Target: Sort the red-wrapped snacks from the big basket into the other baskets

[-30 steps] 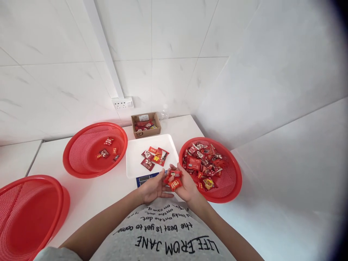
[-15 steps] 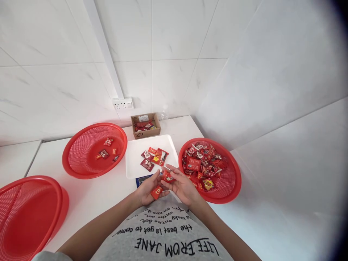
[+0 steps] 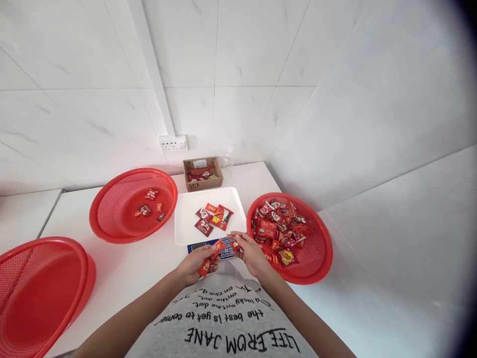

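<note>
My left hand (image 3: 196,263) is closed on red candy packets (image 3: 204,267), one low in the palm and one pinched at the fingertips. My right hand (image 3: 250,253) pinches a small red packet (image 3: 235,245) with a pale pattern. Both hands are close together over the blue keypad (image 3: 225,248) of a scale. Just beyond them is the scale's white tray (image 3: 186,229), carrying several red and dark-red packets (image 3: 222,217). Beside my right hand stands a red basket (image 3: 323,253) heaped with wrapped sweets (image 3: 276,226).
At the back, a small cardboard box (image 3: 203,185) holds more packets. A red basket (image 3: 112,191) with several packets stands left of the scale, and another red basket (image 3: 40,293) is at the near left. A wall socket (image 3: 173,143) sits above the table.
My hands have drawn apart slightly, and their fingers have closed on the packets. More of the scale's keypad shows between them. The packets on the white tray lie as before.
</note>
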The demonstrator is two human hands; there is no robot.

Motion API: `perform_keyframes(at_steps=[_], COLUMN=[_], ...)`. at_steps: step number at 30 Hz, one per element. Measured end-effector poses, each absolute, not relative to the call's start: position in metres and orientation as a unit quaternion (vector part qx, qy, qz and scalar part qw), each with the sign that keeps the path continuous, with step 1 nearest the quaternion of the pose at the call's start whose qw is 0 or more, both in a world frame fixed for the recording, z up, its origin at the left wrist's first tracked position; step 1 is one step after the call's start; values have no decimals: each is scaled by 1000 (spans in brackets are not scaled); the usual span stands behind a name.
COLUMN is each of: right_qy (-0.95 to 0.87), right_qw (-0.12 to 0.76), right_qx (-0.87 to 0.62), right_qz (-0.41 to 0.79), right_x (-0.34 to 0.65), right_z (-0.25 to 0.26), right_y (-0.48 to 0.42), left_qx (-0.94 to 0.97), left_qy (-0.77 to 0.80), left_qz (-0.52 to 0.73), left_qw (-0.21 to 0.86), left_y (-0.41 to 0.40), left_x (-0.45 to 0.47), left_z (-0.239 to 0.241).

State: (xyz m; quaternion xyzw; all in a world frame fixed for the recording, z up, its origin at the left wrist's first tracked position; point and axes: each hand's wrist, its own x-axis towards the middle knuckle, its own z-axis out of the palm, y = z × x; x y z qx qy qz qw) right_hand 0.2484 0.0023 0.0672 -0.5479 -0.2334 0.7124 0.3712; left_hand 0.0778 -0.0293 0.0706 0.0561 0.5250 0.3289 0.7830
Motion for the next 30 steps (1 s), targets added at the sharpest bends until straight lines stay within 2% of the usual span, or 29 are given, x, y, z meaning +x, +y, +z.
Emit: perform_keyframes(at_steps=[3,8,15,22,27,30], right_qy=[-184,-202,-352,-312,-267,-180], right_qw=[377,383,302,216,242,284], right_qx=[-552,-499,-571,-447,-427,-464], right_qz=[720,750,677,810,829,819], right_x=[238,210,208,215,219,224], right_z=[52,51,56,62,59,52], right_y=[20,56,51,0,-14,-16], left_qx=[45,33,55,135,201,239], left_qy=[553,576,575,539,541,577], left_qz=[348,374,378,349,313,335], left_qw=[756,726,723,755,754,706], left_y=[-34,-41,-45,-40,-37,-34], left_x=[66,49,44,58,70,72], left_z=[67,64,64,65,64,60])
